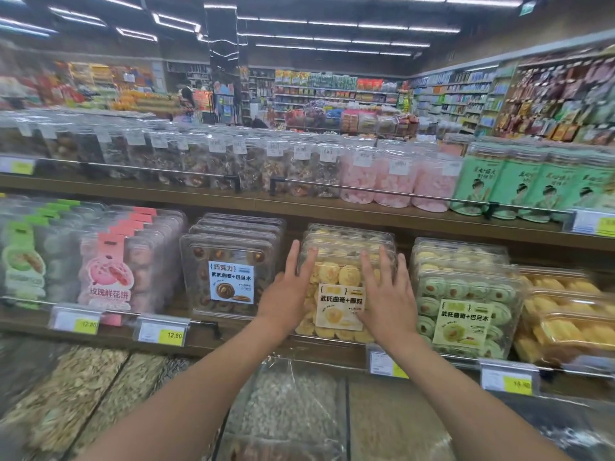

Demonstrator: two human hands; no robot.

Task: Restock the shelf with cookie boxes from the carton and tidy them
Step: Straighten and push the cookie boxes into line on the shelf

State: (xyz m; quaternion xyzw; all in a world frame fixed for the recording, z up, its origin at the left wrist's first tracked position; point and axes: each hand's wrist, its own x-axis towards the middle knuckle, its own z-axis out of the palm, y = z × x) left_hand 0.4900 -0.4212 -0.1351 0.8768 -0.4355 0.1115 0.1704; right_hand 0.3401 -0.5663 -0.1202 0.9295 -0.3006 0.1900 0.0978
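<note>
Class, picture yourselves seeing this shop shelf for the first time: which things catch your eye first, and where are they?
Two bare hands, left hand and right hand, lie flat with straight fingers on the clear plastic box of yellow cookies at the picture's centre. Above right stand mint-green tins beside pink-filled clear round jars.

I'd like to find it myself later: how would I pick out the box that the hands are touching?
On the middle shelf, under the row of clear jars, clear plastic cookie boxes stand upright. The yellow cookie box fronts the stack between the chocolate cookie box and the green cookie box. Unlike those neighbours, it shows pale yellow cookies behind a cream label.
</note>
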